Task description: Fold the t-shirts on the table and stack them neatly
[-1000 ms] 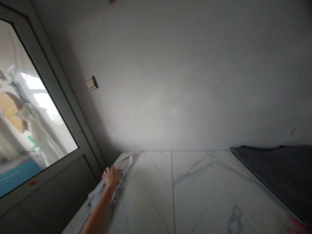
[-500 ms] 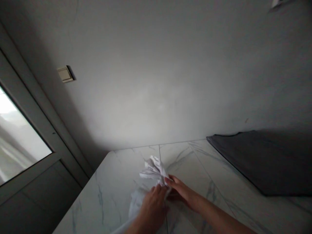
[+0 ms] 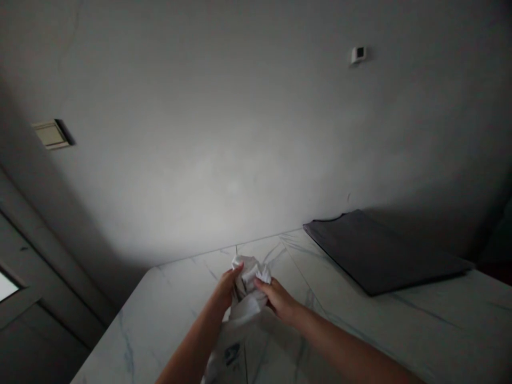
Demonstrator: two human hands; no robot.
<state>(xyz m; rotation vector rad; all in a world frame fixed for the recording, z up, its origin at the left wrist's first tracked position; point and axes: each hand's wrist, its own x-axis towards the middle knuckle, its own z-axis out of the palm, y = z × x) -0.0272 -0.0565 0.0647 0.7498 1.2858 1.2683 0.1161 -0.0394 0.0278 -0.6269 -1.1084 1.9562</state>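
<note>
A white, partly see-through plastic bag hangs over the near part of the marble-patterned table, its top bunched and crumpled. Dark print shows on its lower part. My left hand grips the left side of the bunched top, thumb uppermost. On the right side, my right hand pinches the crumpled edge, its thumb pressed on the plastic. Most of the other fingers are hidden behind the bag. What, if anything, lies inside the bunched top cannot be made out.
A dark grey flat cloth or mat lies on the right of the white marbled table, against the wall. The wall carries a switch and a small white device. A door stands at the left.
My hands have drawn apart from their close overlap and now hold the bag's top from opposite sides. The head view has swung to the right.
</note>
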